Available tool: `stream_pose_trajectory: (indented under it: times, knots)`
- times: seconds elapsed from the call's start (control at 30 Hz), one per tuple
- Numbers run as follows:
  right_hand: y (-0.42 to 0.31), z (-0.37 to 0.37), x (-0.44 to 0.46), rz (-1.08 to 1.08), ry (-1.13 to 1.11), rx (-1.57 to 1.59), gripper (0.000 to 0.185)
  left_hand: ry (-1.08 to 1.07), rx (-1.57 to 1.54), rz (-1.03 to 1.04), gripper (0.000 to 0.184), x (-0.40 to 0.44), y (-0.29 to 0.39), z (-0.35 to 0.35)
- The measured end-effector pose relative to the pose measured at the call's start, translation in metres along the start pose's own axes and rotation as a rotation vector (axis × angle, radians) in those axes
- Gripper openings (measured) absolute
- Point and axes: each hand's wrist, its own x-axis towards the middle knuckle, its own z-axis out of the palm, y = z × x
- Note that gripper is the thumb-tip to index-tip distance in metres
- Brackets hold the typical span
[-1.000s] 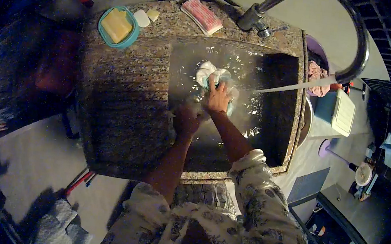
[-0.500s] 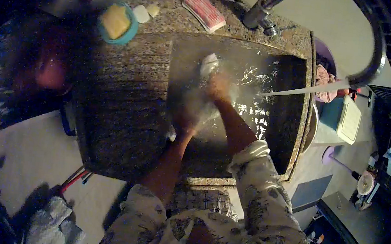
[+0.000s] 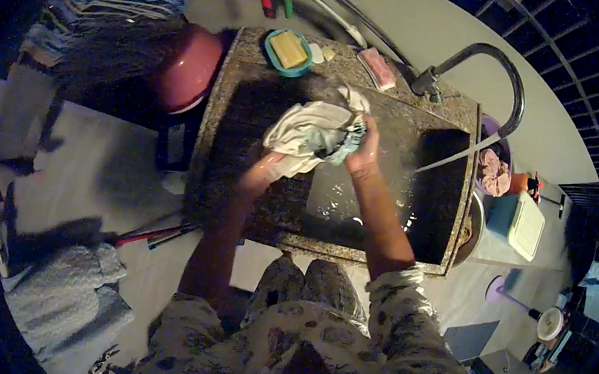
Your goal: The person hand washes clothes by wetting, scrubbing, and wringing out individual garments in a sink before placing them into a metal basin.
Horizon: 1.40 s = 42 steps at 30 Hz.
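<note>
A wet white cloth with a teal and dark patterned part [image 3: 312, 127] is bunched between my hands, above the left side of the water-filled basin [image 3: 392, 188] and the ribbed washboard. My left hand [image 3: 267, 168] holds its lower left end, with the fingers partly covered by fabric. On the right side of the cloth, my right hand [image 3: 365, 150] is closed on the patterned part. Water streams from the curved faucet [image 3: 518, 92] into the basin.
Along the back rim lie a yellow soap in a teal dish [image 3: 288, 53], small soap pieces [image 3: 316, 53] and a pink brush [image 3: 377, 69]. A red basin [image 3: 192, 71] stands left. To the right are a purple tub with pink cloth [image 3: 493, 172] and a white-lidded box [image 3: 526, 227].
The cloth has come up out of the water and moved left, now spread between both hands. The camera view has shifted, showing more of the left side and the red basin.
</note>
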Motion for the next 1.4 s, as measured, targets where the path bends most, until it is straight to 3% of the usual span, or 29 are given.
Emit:
stream_pose_trajectory:
  times: [0.1,0.13,0.2,0.23,0.27,0.37,0.4,0.5,0.57,0.6,0.67,0.7,0.8,0.83,0.87,0.9,0.93,0.97,1.03,1.07,1.1,1.2,1.27,1.37,1.4]
  knots:
    - [0.059,0.026,-0.008,0.137,-0.085,0.089,0.040,0.183,-0.082,-0.435,0.062,-0.028,0.077,-0.030]
    - [0.081,0.017,-0.004,0.190,-0.107,0.084,0.040,0.132,0.031,-0.473,0.063,-0.037,0.071,-0.045]
    - [0.116,-0.008,-0.003,0.272,0.002,-0.339,0.050,0.113,0.284,-0.507,0.065,-0.051,0.059,-0.063]
    - [0.120,-0.003,-0.022,0.097,-0.101,-0.931,0.054,0.155,0.426,-0.506,0.065,-0.056,0.064,-0.064]
    - [0.124,0.000,-0.039,-0.099,-0.211,-1.519,0.059,0.302,0.600,-0.454,0.064,-0.066,0.068,-0.058]
    - [0.137,0.004,-0.088,-0.747,-0.074,-1.864,0.067,0.594,1.062,-0.065,0.058,-0.069,0.059,-0.045]
    - [0.143,0.003,-0.085,-0.706,-0.042,-1.958,0.068,0.663,1.199,0.105,0.056,-0.067,0.051,-0.040]
    - [0.179,0.002,-0.054,-0.627,0.111,-2.228,0.067,0.546,1.026,0.111,0.044,-0.028,0.036,-0.017]
    - [0.186,-0.012,0.004,-0.858,0.120,-2.260,0.059,0.433,1.331,0.113,0.038,-0.002,-0.036,-0.036]
    - [0.187,-0.020,0.025,-0.953,0.125,-2.273,0.055,0.407,1.341,0.013,0.036,0.012,-0.030,-0.036]
    - [0.163,-0.002,0.070,-0.691,0.058,-2.204,0.039,0.345,1.367,-0.187,0.032,0.041,-0.016,-0.037]
    - [0.153,-0.005,0.099,-0.875,0.029,-2.228,0.029,0.200,1.369,-0.270,0.032,0.065,-0.026,-0.047]
    - [0.132,0.014,0.110,-0.455,0.054,-1.892,0.029,0.312,0.686,-0.288,0.028,0.096,-0.096,-0.072]
    - [0.139,0.006,0.099,-0.687,-0.009,-1.715,0.030,0.427,0.254,-0.198,0.028,0.082,-0.118,-0.072]
    - [0.138,0.029,0.059,-0.663,-0.060,-1.652,0.031,0.532,-0.180,-0.106,0.029,0.062,-0.125,-0.069]
    - [0.146,0.011,0.037,-0.803,-0.131,-1.604,0.043,0.528,-0.057,-0.069,0.033,0.021,-0.063,-0.053]
    - [0.141,0.017,-0.001,-0.736,-0.276,-1.668,0.045,0.604,0.156,0.010,0.034,0.001,0.000,-0.045]
    - [0.147,0.025,-0.032,-0.725,-0.206,-1.866,0.049,0.678,0.370,0.090,0.035,-0.013,0.056,-0.037]
    - [0.166,0.023,-0.047,-0.713,-0.233,-2.070,0.055,0.671,0.716,0.134,0.035,-0.026,0.073,-0.033]
    - [0.176,0.022,-0.045,-0.702,-0.248,-2.174,0.058,0.650,0.858,0.116,0.035,-0.029,0.067,-0.030]
    - [0.197,0.000,-0.023,-0.865,-0.206,-2.313,0.044,0.622,0.948,0.080,0.034,-0.025,0.052,-0.031]
    - [0.198,-0.041,0.062,-0.426,-0.238,-2.235,0.030,0.495,1.121,-0.061,0.032,0.010,-0.013,-0.047]
    - [0.195,-0.042,0.108,-0.320,-0.124,-2.378,0.038,0.419,1.141,-0.132,0.031,0.048,-0.044,-0.066]
    - [0.168,0.008,0.117,-0.364,-0.057,-2.284,0.041,0.411,1.068,-0.027,0.030,0.073,-0.049,-0.083]
    - [0.163,0.014,0.093,-0.812,-0.181,-2.096,0.036,0.448,0.992,0.100,0.030,0.064,-0.036,-0.081]
